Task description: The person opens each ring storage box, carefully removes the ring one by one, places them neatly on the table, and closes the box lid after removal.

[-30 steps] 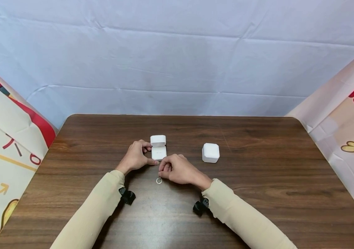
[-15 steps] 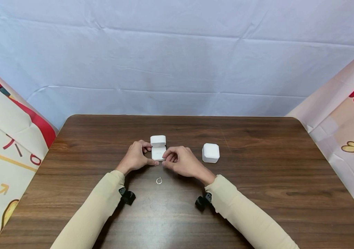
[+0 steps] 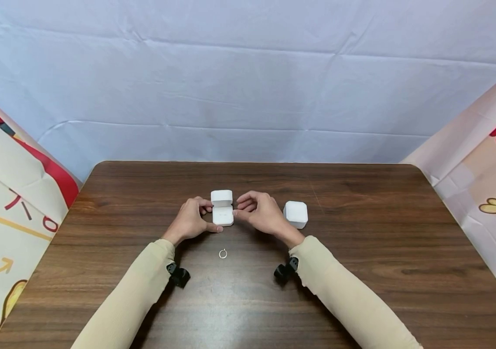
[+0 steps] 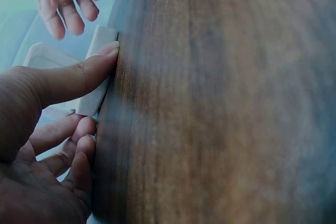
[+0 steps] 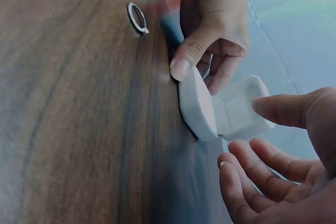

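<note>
A small white ring box (image 3: pixel 222 216) stands on the table with its lid (image 3: pixel 222 196) raised, its inside facing the person. My left hand (image 3: pixel 190 220) grips the box, the thumb along the front and the fingers at the left side. At the right side of the box is my right hand (image 3: pixel 260 213), its fingers loosely bent and apart, the thumb tip close to the edge; whether it touches cannot be told. Closer to the person lies a silver ring (image 5: pixel 132 18) with a small raised setting, flat on the wood. The right hand holds nothing visible.
A second white box (image 3: pixel 296 213), closed, stands right behind the right wrist. The brown wooden table (image 3: pixel 361 252) reaches back to a pale cloth wall (image 3: pixel 248 97). Printed sheets hang at both sides. A black camera (image 3: pixel 181 277) sits on each wrist.
My right hand has let go of the ring, which stays on the table, and has moved away from the person and right, to the box's right side. The left hand and box stay put.
</note>
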Demonstrator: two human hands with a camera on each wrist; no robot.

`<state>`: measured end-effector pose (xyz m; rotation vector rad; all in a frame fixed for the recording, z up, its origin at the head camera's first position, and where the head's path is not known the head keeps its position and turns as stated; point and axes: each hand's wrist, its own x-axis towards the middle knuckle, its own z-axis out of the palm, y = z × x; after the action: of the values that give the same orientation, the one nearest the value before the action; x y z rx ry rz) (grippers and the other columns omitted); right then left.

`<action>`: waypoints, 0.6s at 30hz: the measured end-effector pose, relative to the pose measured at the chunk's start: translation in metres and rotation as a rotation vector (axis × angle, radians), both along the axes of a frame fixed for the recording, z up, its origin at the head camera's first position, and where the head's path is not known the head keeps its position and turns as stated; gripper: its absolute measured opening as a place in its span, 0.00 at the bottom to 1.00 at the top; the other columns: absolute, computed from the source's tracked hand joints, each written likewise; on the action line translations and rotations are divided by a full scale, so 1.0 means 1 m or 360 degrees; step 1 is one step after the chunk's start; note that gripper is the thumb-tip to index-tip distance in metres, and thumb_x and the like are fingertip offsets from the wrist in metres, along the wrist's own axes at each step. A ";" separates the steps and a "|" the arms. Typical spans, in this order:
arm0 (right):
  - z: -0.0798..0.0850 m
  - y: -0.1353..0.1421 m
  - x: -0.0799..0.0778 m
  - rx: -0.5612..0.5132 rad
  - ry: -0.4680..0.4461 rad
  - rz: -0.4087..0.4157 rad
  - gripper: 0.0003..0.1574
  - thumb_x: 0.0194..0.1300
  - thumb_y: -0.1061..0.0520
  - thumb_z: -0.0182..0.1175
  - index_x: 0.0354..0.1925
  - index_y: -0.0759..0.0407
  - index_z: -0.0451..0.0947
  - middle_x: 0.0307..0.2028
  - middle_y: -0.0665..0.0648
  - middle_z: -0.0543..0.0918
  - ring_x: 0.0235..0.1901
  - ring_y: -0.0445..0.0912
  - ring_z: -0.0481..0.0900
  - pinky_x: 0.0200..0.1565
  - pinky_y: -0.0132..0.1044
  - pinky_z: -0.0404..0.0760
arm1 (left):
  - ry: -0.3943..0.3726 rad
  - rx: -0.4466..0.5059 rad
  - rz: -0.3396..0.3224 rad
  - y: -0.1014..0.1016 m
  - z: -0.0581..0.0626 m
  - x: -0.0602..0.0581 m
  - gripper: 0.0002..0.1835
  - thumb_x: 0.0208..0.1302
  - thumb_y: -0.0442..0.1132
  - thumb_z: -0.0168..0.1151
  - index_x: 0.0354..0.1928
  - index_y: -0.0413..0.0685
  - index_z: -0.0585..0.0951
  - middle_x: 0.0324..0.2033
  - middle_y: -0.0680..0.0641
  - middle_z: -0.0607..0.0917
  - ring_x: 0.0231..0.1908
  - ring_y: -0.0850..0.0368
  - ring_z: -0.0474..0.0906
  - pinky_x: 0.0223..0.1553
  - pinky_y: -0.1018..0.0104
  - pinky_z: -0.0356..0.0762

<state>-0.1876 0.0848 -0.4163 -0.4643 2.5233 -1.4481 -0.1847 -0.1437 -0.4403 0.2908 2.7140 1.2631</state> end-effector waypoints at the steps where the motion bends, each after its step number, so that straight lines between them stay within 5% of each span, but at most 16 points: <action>1: 0.000 0.000 -0.001 -0.0015 -0.0032 -0.0007 0.21 0.65 0.57 0.70 0.53 0.66 0.81 0.42 0.56 0.86 0.41 0.48 0.84 0.45 0.41 0.81 | -0.0002 -0.0002 0.0001 0.000 0.000 0.000 0.28 0.41 0.37 0.87 0.45 0.35 0.84 0.39 0.44 0.81 0.41 0.48 0.73 0.44 0.57 0.71; 8: 0.000 -0.001 -0.008 -0.0110 -0.0224 -0.0063 0.30 0.64 0.49 0.71 0.58 0.64 0.78 0.48 0.55 0.85 0.48 0.51 0.82 0.51 0.45 0.79 | 0.0003 -0.0015 0.0001 0.000 0.000 0.000 0.28 0.41 0.38 0.87 0.46 0.35 0.84 0.39 0.45 0.81 0.42 0.48 0.73 0.45 0.57 0.71; 18: -0.002 -0.007 -0.018 -0.0145 -0.0320 -0.0126 0.36 0.64 0.44 0.72 0.62 0.61 0.77 0.51 0.55 0.84 0.51 0.50 0.81 0.54 0.45 0.78 | -0.0011 -0.0007 -0.0002 0.000 0.001 0.000 0.29 0.42 0.37 0.87 0.47 0.34 0.84 0.40 0.44 0.81 0.42 0.47 0.73 0.45 0.56 0.71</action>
<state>-0.2057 0.0780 -0.4184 -0.2217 2.3505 -1.5580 -0.1847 -0.1437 -0.4397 0.2869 2.7101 1.2553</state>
